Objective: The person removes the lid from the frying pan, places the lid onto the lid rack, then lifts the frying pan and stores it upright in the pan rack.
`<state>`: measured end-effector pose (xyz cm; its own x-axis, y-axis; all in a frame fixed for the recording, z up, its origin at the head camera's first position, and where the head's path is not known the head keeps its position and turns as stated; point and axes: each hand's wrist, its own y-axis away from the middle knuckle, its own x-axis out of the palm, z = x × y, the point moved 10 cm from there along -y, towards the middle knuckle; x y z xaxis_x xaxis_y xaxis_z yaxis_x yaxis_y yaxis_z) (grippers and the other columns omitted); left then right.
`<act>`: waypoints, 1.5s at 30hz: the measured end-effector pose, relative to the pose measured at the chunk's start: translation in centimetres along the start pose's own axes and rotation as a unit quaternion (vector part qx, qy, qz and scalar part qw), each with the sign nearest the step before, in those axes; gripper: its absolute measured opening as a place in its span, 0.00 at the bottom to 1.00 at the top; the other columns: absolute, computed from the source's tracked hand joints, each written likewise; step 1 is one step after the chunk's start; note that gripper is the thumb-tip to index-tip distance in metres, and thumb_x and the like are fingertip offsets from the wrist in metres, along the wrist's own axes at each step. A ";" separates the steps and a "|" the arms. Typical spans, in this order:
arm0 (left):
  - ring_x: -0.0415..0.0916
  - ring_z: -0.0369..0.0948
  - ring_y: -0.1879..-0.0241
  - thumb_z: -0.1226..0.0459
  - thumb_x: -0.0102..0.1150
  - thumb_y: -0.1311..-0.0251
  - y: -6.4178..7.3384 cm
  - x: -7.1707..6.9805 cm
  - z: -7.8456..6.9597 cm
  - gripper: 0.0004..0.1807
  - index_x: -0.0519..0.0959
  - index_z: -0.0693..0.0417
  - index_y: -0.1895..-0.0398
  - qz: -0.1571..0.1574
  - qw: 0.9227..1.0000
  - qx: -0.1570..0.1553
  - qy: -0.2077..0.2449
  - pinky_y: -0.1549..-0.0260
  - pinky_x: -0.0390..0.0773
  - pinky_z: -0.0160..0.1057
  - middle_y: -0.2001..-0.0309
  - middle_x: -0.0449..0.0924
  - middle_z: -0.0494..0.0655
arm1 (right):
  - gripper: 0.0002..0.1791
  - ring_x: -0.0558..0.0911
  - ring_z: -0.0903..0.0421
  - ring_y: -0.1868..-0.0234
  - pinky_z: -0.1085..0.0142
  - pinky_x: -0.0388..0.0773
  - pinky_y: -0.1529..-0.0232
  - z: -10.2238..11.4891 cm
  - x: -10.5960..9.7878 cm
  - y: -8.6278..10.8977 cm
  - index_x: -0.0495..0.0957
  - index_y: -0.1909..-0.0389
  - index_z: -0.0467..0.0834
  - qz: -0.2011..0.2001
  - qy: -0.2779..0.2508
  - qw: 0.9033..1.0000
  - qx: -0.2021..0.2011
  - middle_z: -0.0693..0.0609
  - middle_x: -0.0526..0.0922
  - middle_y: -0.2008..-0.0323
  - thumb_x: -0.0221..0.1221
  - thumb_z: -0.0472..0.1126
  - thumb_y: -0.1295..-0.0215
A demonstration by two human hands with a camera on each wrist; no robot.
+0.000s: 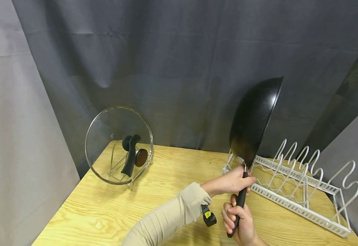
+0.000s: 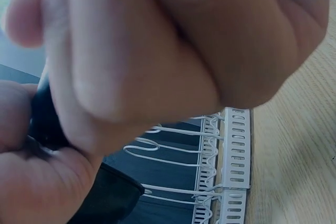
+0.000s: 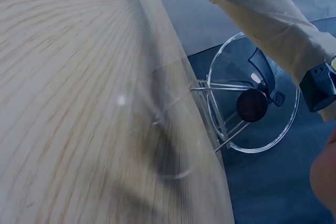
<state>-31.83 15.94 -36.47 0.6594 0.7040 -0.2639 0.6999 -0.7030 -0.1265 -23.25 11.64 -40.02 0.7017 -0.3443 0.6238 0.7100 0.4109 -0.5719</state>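
A black wok (image 1: 254, 119) stands on its edge at the left end of a white wire rack (image 1: 292, 198), its bowl tilted up and its handle toward me. My left hand (image 1: 234, 180) grips the black handle close to the bowl; the left wrist view shows its curled fingers (image 2: 121, 66) close up. Lower on the same handle, my right hand (image 1: 240, 218) holds it with fingers wrapped round. Whether the wok's lower rim rests in the rack is hidden behind the left hand. In the right wrist view only an edge of a hand (image 3: 324, 177) appears.
A glass lid (image 1: 105, 136) with a black handle and a brown knob stands upright in a wire stand (image 1: 114, 167) at the left. Tall white wire dividers rise along the rack to the right. Grey curtains (image 1: 166, 68) hang behind the wooden table (image 1: 172, 171).
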 end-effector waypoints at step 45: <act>0.72 0.35 0.86 0.66 0.49 0.35 -0.8 0.6 4.4 0.19 0.67 0.56 0.87 0.012 0.999 -0.047 0.004 0.83 0.70 0.27 0.86 0.71 0.44 | 0.18 0.51 0.59 0.82 0.76 0.68 0.80 -1.7 -2.8 1.3 0.58 0.69 0.48 -0.091 0.030 0.993 0.072 0.51 0.45 0.81 0.24 0.26 0.33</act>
<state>-33.19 16.54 -40.70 0.6779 0.6881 -0.2588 0.7065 -0.7071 -0.0295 -24.20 11.69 -43.40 0.5682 -0.4719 0.6741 0.8123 0.4524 -0.3680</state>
